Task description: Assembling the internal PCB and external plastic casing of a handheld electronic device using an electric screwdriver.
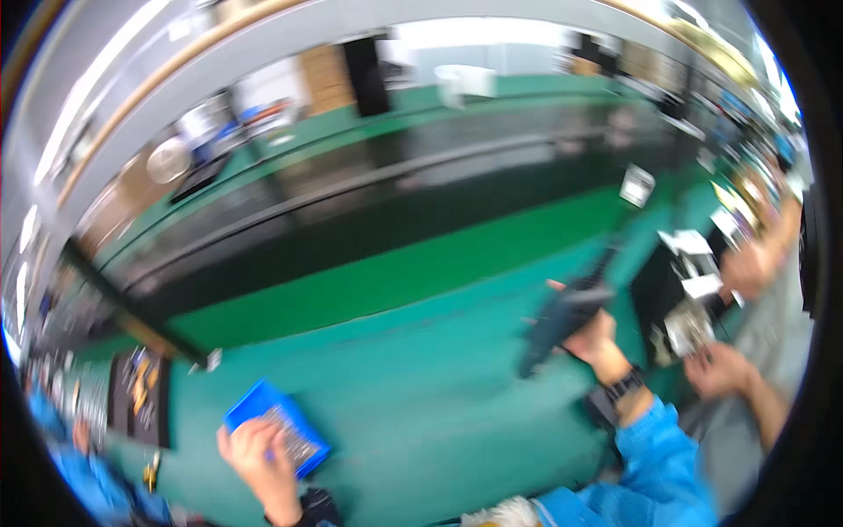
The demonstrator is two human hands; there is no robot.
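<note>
My left hand (262, 461) is over the near corner of a blue bin (255, 397). Its fingers are bent and drawn together; whatever they pinch is too small or blurred to name. Small metal parts (297, 442) lie in the bin beside the fingertips. To the right, my right hand (594, 338) is raised above the green tabletop (395, 378), fingers wrapped round a dark, long-bodied tool that looks like an electric screwdriver (562, 321). The tool is tilted, its thin end toward the upper right, and motion smears it. A dark wristband sits on my right wrist.
At the right, another person's hands (716, 369) handle parts beside a black mat (654, 294) with white pieces. A dark tray of tools (140, 395) lies at the left, near another person's blue sleeve (83, 474). A dark post (132, 307) and a long shelf (351, 176) stand behind.
</note>
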